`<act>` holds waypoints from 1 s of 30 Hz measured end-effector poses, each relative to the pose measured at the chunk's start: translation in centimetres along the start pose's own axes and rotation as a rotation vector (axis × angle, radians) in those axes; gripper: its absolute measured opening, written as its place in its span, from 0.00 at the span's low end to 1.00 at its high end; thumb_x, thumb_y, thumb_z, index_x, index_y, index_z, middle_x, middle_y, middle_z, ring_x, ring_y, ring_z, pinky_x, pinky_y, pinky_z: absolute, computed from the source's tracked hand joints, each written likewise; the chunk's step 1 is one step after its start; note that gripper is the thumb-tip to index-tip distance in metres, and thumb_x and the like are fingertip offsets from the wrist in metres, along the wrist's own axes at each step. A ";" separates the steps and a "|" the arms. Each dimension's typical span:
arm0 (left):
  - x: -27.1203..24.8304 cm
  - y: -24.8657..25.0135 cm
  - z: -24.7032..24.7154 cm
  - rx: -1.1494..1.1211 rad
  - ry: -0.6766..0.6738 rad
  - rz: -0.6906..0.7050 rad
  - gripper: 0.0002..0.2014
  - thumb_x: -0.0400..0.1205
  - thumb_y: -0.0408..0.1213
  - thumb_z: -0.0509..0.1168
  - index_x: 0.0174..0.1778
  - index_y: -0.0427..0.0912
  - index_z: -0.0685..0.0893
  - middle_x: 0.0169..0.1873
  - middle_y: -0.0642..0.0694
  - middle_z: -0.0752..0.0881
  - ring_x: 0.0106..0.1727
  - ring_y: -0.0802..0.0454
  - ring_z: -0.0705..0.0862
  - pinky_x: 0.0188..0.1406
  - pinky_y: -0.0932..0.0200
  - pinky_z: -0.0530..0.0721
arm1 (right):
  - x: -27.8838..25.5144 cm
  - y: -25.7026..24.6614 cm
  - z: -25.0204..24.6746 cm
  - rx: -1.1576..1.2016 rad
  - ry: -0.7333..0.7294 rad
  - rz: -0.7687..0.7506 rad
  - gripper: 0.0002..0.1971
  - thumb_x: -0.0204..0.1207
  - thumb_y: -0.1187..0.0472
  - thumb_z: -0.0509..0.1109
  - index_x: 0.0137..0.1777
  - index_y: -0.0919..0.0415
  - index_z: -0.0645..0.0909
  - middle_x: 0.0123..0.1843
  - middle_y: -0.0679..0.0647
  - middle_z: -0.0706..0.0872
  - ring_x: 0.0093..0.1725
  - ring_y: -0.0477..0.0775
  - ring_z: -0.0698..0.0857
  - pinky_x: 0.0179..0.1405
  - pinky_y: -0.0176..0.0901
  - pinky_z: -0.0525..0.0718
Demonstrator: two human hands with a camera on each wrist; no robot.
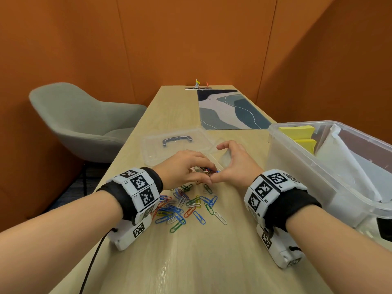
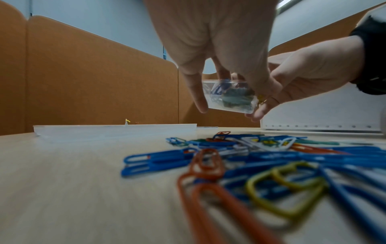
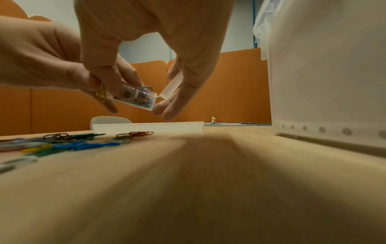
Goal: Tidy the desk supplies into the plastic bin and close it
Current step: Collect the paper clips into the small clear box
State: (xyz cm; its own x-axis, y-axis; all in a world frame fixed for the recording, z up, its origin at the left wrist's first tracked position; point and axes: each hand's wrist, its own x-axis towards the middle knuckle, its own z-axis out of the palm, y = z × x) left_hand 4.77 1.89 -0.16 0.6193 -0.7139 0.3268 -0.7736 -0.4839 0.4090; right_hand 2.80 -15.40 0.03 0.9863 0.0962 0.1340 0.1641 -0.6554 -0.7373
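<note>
A small clear box partly filled with coloured paperclips is held just above the desk between both hands. My right hand grips it, thumb on one end and fingers on the other, with its hinged lid flipped open. My left hand curls over the box's open top and pinches a yellow paperclip. Several loose paperclips lie scattered on the desk under my wrists. The big plastic bin stands open at the right.
The bin's clear lid with a dark handle lies flat just beyond my hands. Yellow sticky notes and white sheets sit inside the bin. A patterned mat lies farther back, and a grey chair stands left of the desk.
</note>
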 end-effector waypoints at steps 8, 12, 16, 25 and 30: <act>0.0 -0.2 -0.1 -0.154 0.145 -0.152 0.06 0.77 0.37 0.70 0.46 0.40 0.90 0.39 0.49 0.90 0.40 0.69 0.82 0.44 0.81 0.74 | 0.0 0.1 0.1 -0.002 0.010 -0.005 0.38 0.56 0.64 0.81 0.66 0.54 0.67 0.59 0.51 0.66 0.54 0.50 0.73 0.48 0.39 0.73; 0.3 -0.2 -0.2 -0.091 0.276 -0.176 0.08 0.79 0.38 0.67 0.45 0.38 0.88 0.37 0.47 0.88 0.34 0.73 0.79 0.34 0.80 0.73 | 0.0 0.1 0.4 -0.009 -0.029 -0.039 0.40 0.53 0.64 0.82 0.65 0.52 0.67 0.61 0.52 0.68 0.53 0.55 0.77 0.51 0.47 0.80; 0.2 -0.2 -0.2 -0.008 0.249 -0.095 0.16 0.80 0.47 0.62 0.51 0.40 0.88 0.47 0.48 0.88 0.48 0.64 0.81 0.50 0.69 0.77 | 0.1 0.1 0.4 0.007 -0.034 -0.044 0.40 0.53 0.63 0.82 0.65 0.51 0.67 0.62 0.52 0.68 0.51 0.55 0.79 0.50 0.48 0.81; -0.4 -0.6 0.2 0.175 -0.185 -0.356 0.17 0.85 0.40 0.56 0.69 0.42 0.75 0.66 0.46 0.79 0.67 0.50 0.76 0.63 0.65 0.68 | 0.3 0.7 -0.6 -0.084 0.225 0.093 0.41 0.56 0.62 0.84 0.67 0.55 0.65 0.65 0.53 0.67 0.50 0.48 0.71 0.48 0.38 0.71; -1.2 0.6 0.7 0.112 -0.445 -0.315 0.18 0.84 0.45 0.59 0.70 0.49 0.76 0.67 0.54 0.79 0.66 0.56 0.77 0.69 0.64 0.70 | 0.4 0.8 -0.6 -0.076 0.234 0.109 0.41 0.55 0.61 0.84 0.67 0.55 0.65 0.66 0.54 0.67 0.50 0.49 0.71 0.51 0.40 0.73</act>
State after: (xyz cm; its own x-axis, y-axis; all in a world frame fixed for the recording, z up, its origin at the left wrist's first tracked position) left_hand 3.47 2.06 -0.93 0.7256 -0.6589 -0.1982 -0.5847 -0.7423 0.3273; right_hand 3.28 -16.33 -0.13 0.9659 -0.1480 0.2122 0.0464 -0.7078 -0.7048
